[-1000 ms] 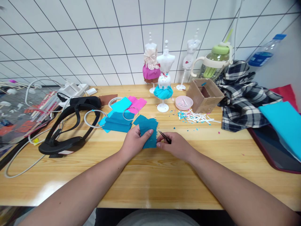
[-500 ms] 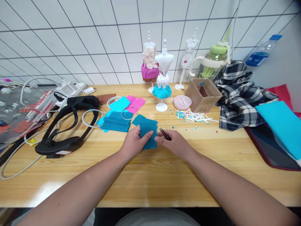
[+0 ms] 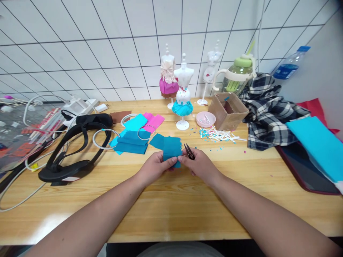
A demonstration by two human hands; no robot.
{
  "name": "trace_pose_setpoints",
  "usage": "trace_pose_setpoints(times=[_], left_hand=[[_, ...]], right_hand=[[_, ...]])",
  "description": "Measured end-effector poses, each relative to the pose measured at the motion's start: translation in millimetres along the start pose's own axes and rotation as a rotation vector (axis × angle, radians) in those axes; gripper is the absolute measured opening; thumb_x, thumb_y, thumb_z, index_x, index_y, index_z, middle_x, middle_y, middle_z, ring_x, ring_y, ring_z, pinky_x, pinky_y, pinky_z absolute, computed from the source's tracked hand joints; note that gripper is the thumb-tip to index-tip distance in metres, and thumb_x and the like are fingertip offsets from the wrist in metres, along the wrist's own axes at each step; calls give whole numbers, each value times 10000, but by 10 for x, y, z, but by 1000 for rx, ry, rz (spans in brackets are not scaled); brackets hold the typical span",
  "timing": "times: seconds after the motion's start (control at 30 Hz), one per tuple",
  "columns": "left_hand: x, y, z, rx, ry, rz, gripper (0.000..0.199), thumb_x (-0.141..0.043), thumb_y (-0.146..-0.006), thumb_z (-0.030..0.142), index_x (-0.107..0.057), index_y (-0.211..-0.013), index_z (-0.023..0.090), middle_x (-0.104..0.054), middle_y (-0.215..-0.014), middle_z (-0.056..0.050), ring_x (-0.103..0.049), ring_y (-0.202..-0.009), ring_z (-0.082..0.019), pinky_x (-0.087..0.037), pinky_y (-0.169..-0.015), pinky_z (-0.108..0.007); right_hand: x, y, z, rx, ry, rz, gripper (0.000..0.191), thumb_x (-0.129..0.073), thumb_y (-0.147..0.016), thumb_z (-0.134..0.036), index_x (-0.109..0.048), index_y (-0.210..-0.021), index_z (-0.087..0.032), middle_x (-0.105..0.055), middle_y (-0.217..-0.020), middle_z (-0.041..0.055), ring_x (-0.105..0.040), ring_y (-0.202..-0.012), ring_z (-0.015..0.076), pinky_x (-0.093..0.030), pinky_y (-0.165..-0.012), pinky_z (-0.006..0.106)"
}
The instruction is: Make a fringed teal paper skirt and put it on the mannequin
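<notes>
My left hand (image 3: 154, 167) is closed on a teal piece of cloth or crepe paper (image 3: 171, 145), thumb on its front near the lower right corner. The piece is partly folded, with a jagged right edge. My right hand (image 3: 199, 162) is closed around small dark scissors (image 3: 189, 151), whose two blades point up and away, spread slightly apart. Its thumb and fingertips meet the piece's right edge beside my left thumb. Left of my hands lie more folded teal pieces (image 3: 132, 142), a light blue piece (image 3: 135, 122) and a pink piece (image 3: 154, 123).
Behind stand white mannequins, the nearest (image 3: 183, 82) in a blue skirt. A pink bowl (image 3: 205, 119), paper scraps (image 3: 218, 135), a cardboard box (image 3: 229, 110) and a plaid cloth (image 3: 265, 121) are to the right. Metal rings and a black headset strap (image 3: 72, 171) lie left.
My right fingertips have come onto the piece's edge beside my left thumb. The scissors have turned more upright and away from it. The view has shifted slightly.
</notes>
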State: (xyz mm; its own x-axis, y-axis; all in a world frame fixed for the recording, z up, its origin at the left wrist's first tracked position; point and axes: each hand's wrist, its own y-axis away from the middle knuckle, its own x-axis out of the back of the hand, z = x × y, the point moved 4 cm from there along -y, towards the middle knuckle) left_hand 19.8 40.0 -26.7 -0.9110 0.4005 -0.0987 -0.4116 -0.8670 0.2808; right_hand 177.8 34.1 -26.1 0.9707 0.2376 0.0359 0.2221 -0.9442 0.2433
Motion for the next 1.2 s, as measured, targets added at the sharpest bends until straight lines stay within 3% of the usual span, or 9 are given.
trace_pose_setpoints(times=[0.1, 0.2, 0.3, 0.43, 0.67, 1.0, 1.2], left_hand=[[73, -24, 30, -63, -151, 112, 381, -743, -727, 511, -659, -795, 147, -654, -692, -8, -554, -626, -131, -433, -609, -249], [158, -35, 51, -89, -200, 156, 371, -733, -737, 505, -621, -734, 152, -627, -620, 8, -542, -594, -128, -405, -593, -244], [193, -52, 49, -88, -167, 110, 371, -737, -733, 501, -605, -716, 154, -611, -605, 16, -525, -580, -119, -394, -588, -240], [204, -79, 8, -62, -148, 59, 373, -742, -732, 499, -610, -706, 151, -603, -596, 18, -517, -574, -114, -391, -589, -240], [219, -99, -63, -31, -49, 60, 335, -747, -742, 464, -700, -837, 146, -722, -842, -34, -629, -794, -182, -461, -788, -303], [206, -75, -23, 2, -157, 66, 369, -729, -743, 509, -692, -784, 144, -712, -776, -21, -596, -714, -158, -431, -709, -267], [187, -66, 5, -15, -194, 53, 365, -714, -752, 510, -676, -752, 147, -695, -750, -12, -578, -696, -153, -425, -705, -268]], right_hand=[[51, 3, -7, 38, 52, 33, 341, -449, -899, -547, -534, -884, -218, -384, -559, -84, -349, -457, 92, -321, -479, 233], [104, -18, 9, 51, 211, -7, 461, -265, -971, -534, -538, -786, -212, -422, -544, -57, -413, -501, 115, -350, -531, 248], [121, -44, 20, 92, 387, -84, 515, -277, -975, -540, -549, -698, -201, -516, -572, -22, -500, -573, 135, -361, -578, 258], [121, -48, -7, 159, 490, -87, 514, -311, -974, -535, -592, -709, -196, -552, -602, -17, -527, -604, 136, -360, -618, 256], [88, -19, -21, 135, 559, -111, 540, -317, -976, -543, -666, -749, -199, -534, -529, -24, -532, -559, 135, -356, -626, 257], [72, -20, -26, 155, 629, -98, 514, -328, -973, -530, -648, -748, -197, -668, -725, 15, -591, -706, 161, -342, -634, 264], [60, -17, -14, 156, 627, -111, 509, -328, -967, -545, -609, -723, -198, -658, -715, 9, -579, -691, 158, -338, -633, 264]])
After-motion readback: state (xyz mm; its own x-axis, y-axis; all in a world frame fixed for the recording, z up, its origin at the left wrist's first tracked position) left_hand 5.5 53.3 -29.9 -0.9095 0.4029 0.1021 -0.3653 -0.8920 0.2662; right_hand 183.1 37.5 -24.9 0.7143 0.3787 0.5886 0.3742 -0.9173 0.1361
